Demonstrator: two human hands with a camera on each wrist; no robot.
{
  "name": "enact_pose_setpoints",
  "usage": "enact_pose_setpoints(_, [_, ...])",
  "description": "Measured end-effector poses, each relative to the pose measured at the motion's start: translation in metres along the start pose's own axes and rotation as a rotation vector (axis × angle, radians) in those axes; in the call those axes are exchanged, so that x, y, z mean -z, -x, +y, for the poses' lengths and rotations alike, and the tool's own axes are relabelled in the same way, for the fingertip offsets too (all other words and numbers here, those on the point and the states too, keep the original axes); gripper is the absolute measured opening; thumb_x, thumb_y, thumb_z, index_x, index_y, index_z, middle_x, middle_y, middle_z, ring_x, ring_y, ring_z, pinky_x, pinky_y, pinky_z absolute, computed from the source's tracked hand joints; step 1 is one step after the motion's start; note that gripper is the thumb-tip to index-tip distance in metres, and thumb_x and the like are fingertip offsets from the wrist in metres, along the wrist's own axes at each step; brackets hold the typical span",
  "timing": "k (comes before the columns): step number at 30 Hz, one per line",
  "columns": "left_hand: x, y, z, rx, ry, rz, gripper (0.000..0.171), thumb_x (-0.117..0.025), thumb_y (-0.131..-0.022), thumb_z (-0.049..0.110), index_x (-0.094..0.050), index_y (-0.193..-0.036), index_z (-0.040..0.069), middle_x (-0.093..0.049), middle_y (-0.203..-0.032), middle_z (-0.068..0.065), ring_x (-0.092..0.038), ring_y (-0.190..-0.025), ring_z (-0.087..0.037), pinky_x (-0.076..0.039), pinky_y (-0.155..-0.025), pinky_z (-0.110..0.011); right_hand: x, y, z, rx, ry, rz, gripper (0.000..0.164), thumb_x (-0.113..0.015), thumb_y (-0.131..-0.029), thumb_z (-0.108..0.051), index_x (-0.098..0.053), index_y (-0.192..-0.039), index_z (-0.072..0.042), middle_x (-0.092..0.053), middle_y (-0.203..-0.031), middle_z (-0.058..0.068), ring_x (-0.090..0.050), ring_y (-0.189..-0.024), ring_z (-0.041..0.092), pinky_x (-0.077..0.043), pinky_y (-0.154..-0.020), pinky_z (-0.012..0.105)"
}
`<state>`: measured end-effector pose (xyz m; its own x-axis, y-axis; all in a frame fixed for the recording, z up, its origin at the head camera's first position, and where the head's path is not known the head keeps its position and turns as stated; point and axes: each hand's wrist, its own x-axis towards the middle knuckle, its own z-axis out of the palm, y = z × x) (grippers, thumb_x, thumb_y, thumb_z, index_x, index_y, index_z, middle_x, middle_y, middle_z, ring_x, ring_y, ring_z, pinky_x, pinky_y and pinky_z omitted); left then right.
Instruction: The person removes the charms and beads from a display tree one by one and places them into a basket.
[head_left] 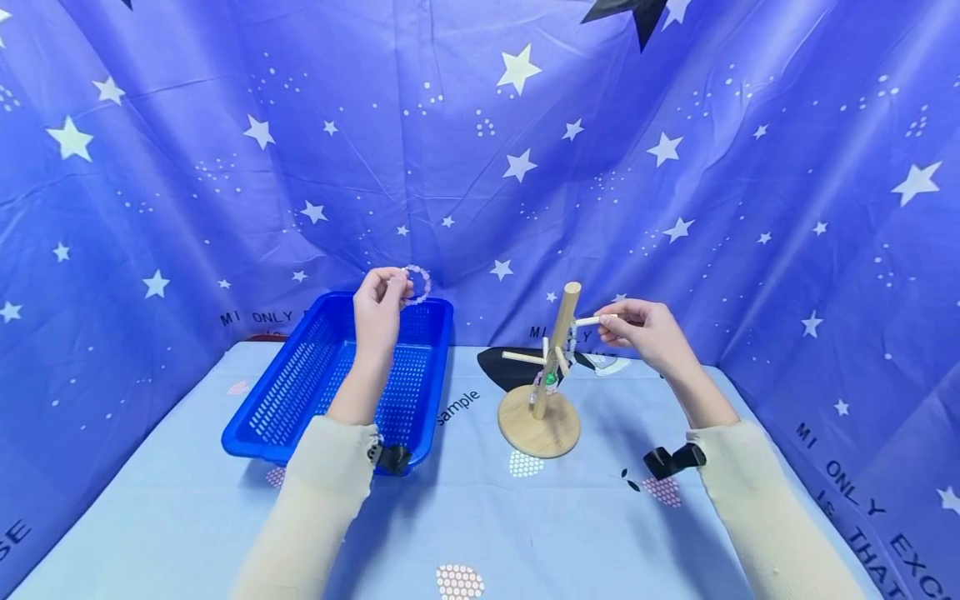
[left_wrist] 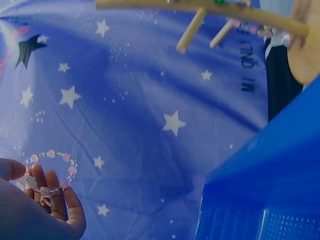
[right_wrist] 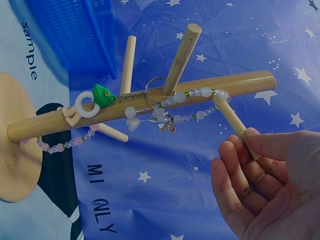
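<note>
My left hand [head_left: 381, 304] is raised over the blue basket. It pinches a pink and clear beaded bracelet [left_wrist: 73, 170], whose loop hangs free of the fingers, with a small pale charm on it. With thumb and fingers, my right hand [head_left: 637, 329] grips the outer end of an upper peg [right_wrist: 232, 117] on a wooden stand [head_left: 540, 421]. Around that peg, close to the post, hangs a white and clear beaded bracelet [right_wrist: 180, 97]. A green frog keychain [right_wrist: 103, 96] dangles by its ring from another peg. Lower down is a second pink beaded bracelet [right_wrist: 60, 147].
The blue plastic basket [head_left: 442, 400] with perforated walls stands on the left of the table, beside the wooden stand. A light blue patterned cloth [head_left: 360, 542] covers the table. Blue starry fabric [head_left: 465, 183] rises behind and at both sides.
</note>
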<state>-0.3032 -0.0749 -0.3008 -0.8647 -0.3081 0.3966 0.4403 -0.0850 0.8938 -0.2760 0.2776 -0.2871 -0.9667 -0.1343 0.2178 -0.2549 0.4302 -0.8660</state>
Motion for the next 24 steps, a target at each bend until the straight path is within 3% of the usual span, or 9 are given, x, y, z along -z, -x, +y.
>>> enact_pose_setpoints(9, [0.007,-0.026,-0.012,0.015,-0.048,0.076,0.01,-0.056,-0.099,0.01,-0.061,-0.091,0.012,-0.063,-0.075,0.01,-0.06,-0.071,-0.003,-0.05,-0.066,-0.016,0.0,-0.001,0.0,-0.011,0.015,0.007,0.035,-0.057,-0.101,-0.013,-0.058,-0.122,0.015,-0.069,-0.08,-0.006,-0.067,-0.073,0.0,-0.061,-0.075,0.021])
enact_pose_setpoints(13, [0.011,-0.036,-0.024,0.029,-0.078,0.089,0.008,-0.057,-0.099,0.011,-0.062,-0.096,0.006,-0.062,-0.074,0.013,-0.059,-0.07,-0.001,-0.05,-0.065,-0.015,0.0,-0.001,-0.001,-0.015,0.016,0.008,0.035,-0.057,-0.101,-0.013,-0.058,-0.122,0.015,-0.068,-0.08,-0.006,-0.067,-0.073,0.0,-0.06,-0.074,0.019])
enact_pose_setpoints(24, [0.023,-0.047,-0.056,0.171,-0.11,0.093,0.017,-0.055,-0.1,0.012,-0.059,-0.106,-0.003,-0.058,-0.071,0.018,-0.058,-0.069,0.0,-0.054,-0.067,-0.014,0.001,-0.001,0.001,-0.022,0.016,0.012,0.034,-0.057,-0.101,-0.011,-0.058,-0.122,0.015,-0.069,-0.083,0.0,-0.067,-0.074,0.001,-0.061,-0.074,0.02])
